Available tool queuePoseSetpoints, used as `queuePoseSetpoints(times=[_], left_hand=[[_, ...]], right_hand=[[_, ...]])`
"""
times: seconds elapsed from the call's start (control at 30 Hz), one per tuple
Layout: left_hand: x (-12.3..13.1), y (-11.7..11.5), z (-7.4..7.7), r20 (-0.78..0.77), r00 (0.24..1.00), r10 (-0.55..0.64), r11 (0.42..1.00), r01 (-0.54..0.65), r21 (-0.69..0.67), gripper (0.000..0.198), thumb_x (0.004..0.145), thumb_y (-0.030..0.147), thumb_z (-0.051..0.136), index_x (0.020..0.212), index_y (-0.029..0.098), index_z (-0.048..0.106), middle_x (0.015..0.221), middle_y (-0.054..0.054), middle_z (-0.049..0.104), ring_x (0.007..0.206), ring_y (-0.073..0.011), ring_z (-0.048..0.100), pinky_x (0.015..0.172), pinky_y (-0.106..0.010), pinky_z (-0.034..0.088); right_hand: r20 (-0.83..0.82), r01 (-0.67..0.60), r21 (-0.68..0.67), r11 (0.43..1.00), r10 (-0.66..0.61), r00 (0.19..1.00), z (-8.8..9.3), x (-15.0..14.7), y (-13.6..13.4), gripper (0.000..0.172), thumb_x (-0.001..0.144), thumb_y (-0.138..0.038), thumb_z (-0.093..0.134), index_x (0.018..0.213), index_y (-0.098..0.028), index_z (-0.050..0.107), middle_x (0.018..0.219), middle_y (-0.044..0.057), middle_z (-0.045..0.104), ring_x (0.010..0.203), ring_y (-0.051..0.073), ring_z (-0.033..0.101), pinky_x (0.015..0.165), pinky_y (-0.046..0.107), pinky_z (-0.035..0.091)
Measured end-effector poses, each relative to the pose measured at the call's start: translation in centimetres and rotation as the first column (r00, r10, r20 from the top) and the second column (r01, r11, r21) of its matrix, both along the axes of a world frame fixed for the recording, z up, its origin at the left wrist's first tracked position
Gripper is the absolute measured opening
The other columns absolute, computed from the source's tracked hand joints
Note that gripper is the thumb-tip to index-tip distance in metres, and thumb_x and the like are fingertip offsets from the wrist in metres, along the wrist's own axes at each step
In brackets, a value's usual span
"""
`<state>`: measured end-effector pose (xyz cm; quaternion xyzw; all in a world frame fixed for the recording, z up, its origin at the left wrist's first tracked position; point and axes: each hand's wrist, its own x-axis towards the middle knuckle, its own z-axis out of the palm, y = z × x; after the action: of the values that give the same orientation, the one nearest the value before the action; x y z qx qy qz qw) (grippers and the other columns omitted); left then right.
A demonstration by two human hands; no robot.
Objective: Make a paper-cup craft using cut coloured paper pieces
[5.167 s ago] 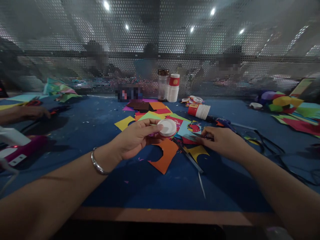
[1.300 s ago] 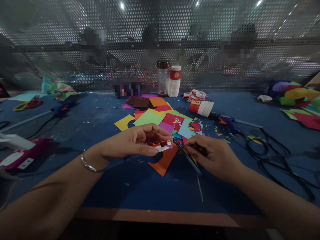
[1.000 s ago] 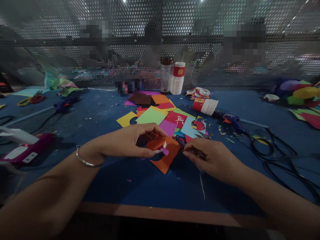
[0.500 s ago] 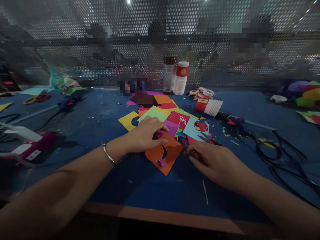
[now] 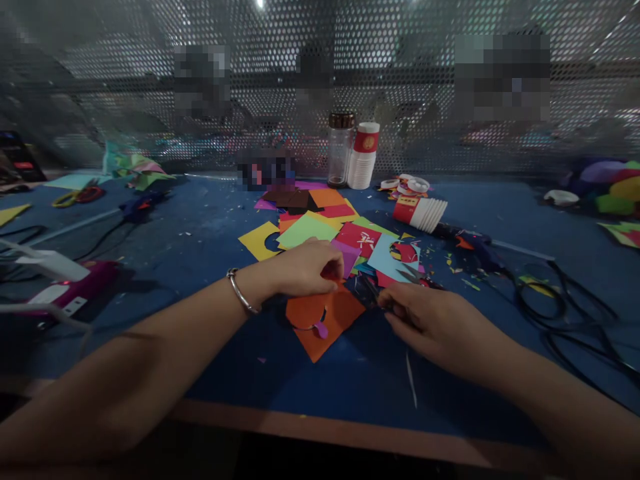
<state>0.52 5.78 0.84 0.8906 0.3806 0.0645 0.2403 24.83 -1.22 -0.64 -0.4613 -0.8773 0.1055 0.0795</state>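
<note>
My left hand [image 5: 305, 267] lies on the blue table [image 5: 210, 227], fingers curled shut on the top edge of an orange paper sheet [image 5: 340, 315]. The sheet has a round cut-out, and an orange disc [image 5: 304, 311] with a small purple scrap [image 5: 321, 329] lies on it. To the right, my right hand [image 5: 430, 321] is closed in a pinch on a thin dark thing [image 5: 367, 291] at the sheet's right corner; I cannot make out what it is. A metal bangle [image 5: 240, 291] sits on my left wrist.
Coloured paper sheets [image 5: 310, 230] lie behind my hands. Farther back stand a jar [image 5: 340, 150] and stacked paper cups [image 5: 363, 157]; another cup stack [image 5: 420, 213] lies on its side. A glue gun [image 5: 470, 241] with black cable [image 5: 560, 307] is right, a purple one [image 5: 70, 293] left. A perforated screen stands behind.
My left hand turned the small white round piece over, brought it down onto the orange sheet and closed on the sheet's edge. The sheet has shifted and turned slightly. My right hand stayed pinched.
</note>
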Motion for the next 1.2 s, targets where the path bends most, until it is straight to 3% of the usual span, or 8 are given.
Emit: queuePoseSetpoints(times=[0.27, 0.4, 0.6, 0.8, 0.87, 0.97, 1.07, 1.2], left_hand=[[-1.0, 0.5, -0.3, 0.168, 0.981, 0.098, 0.991, -0.081, -0.104, 0.016, 0.08, 0.026, 0.064, 0.093, 0.018, 0.063, 0.092, -0.005, 0.067, 0.08, -0.0173, 0.058, 0.073, -0.031, 0.045], [-1.2, -0.3, 0.3, 0.001, 0.999, 0.053, 0.998, -0.053, -0.025, 0.037, 0.075, 0.044, 0.074, 0.098, 0.017, 0.066, 0.1, -0.008, 0.067, 0.089, -0.0221, 0.058, 0.078, -0.034, 0.043], [-1.3, -1.0, 0.1, -0.121, 0.992, 0.037, 0.998, -0.044, -0.051, 0.028, 0.073, 0.04, 0.075, 0.086, 0.019, 0.063, 0.086, -0.004, 0.065, 0.075, -0.0183, 0.055, 0.065, -0.029, 0.037], [-1.3, -0.8, 0.3, 0.101, 0.993, 0.055, 0.971, -0.03, -0.238, 0.017, 0.077, 0.031, 0.072, 0.076, 0.019, 0.06, 0.07, 0.002, 0.058, 0.063, -0.0121, 0.049, 0.06, -0.027, 0.035], [-1.1, -0.8, 0.2, 0.282, 0.947, 0.153, 0.956, -0.069, -0.285, 0.024, 0.076, 0.034, 0.076, 0.078, 0.019, 0.058, 0.069, 0.004, 0.056, 0.063, -0.0112, 0.049, 0.06, -0.027, 0.038], [-0.7, -0.4, -0.4, 0.535, 0.768, 0.353, 0.911, -0.151, -0.385, 0.038, 0.071, 0.038, 0.082, 0.087, 0.02, 0.053, 0.073, 0.004, 0.058, 0.067, -0.0117, 0.056, 0.064, -0.027, 0.043], [-0.8, 0.5, -1.2, 0.609, 0.62, 0.494, 0.863, -0.264, -0.431, 0.043, 0.07, 0.033, 0.081, 0.093, 0.021, 0.047, 0.072, 0.004, 0.061, 0.064, -0.0125, 0.058, 0.062, -0.027, 0.046], [-2.0, 1.9, -1.9, 0.53, 0.645, 0.55, 0.834, -0.454, -0.314, 0.038, 0.078, 0.025, 0.07, 0.103, 0.022, 0.042, 0.075, 0.002, 0.063, 0.063, -0.0158, 0.062, 0.063, -0.031, 0.049]], right_hand=[[0.03, 0.035, -0.052, 0.998, -0.033, 0.999, 0.2, 0.3, -0.1, 0.021, 0.089, -0.021, 0.05, 0.102, -0.02, 0.066, 0.074, 0.002, 0.067, 0.058, 0.016, 0.061, 0.057, 0.026, 0.043], [0.016, 0.02, -0.023, 1.0, -0.019, 1.0, 0.1, 0.4, 0.1, 0.018, 0.088, -0.021, 0.052, 0.099, -0.021, 0.066, 0.073, 0.002, 0.067, 0.056, 0.015, 0.06, 0.055, 0.025, 0.042], [-0.014, 0.017, -0.022, 1.0, -0.017, 1.0, -0.1, 0.6, 0.2, 0.017, 0.087, -0.021, 0.053, 0.098, -0.021, 0.065, 0.071, 0.0, 0.066, 0.054, 0.014, 0.057, 0.052, 0.024, 0.039], [0.027, 0.032, -0.038, 0.999, -0.031, 0.999, 0.1, 0.6, 0.1, 0.018, 0.088, -0.023, 0.052, 0.099, -0.02, 0.066, 0.073, 0.002, 0.065, 0.056, 0.015, 0.058, 0.054, 0.027, 0.041], [0.03, 0.035, -0.048, 0.998, -0.034, 0.999, 0.2, 0.5, 0.1, 0.016, 0.087, -0.023, 0.052, 0.096, -0.02, 0.065, 0.074, 0.003, 0.066, 0.058, 0.016, 0.059, 0.055, 0.027, 0.042], [0.004, 0.04, -0.065, 0.997, -0.04, 0.999, 0.1, 0.5, 0.2, 0.017, 0.086, -0.022, 0.053, 0.097, -0.021, 0.066, 0.072, 0.001, 0.065, 0.057, 0.015, 0.058, 0.054, 0.027, 0.041], [-0.02, 0.043, -0.074, 0.996, -0.045, 0.999, 0.0, 0.6, 0.2, 0.018, 0.086, -0.021, 0.054, 0.099, -0.022, 0.066, 0.069, -0.001, 0.064, 0.054, 0.014, 0.057, 0.053, 0.026, 0.04], [-0.021, 0.054, -0.085, 0.995, -0.056, 0.998, -0.1, 0.6, 0.3, 0.019, 0.086, -0.022, 0.054, 0.099, -0.021, 0.067, 0.068, 0.0, 0.063, 0.053, 0.014, 0.056, 0.051, 0.026, 0.038]])
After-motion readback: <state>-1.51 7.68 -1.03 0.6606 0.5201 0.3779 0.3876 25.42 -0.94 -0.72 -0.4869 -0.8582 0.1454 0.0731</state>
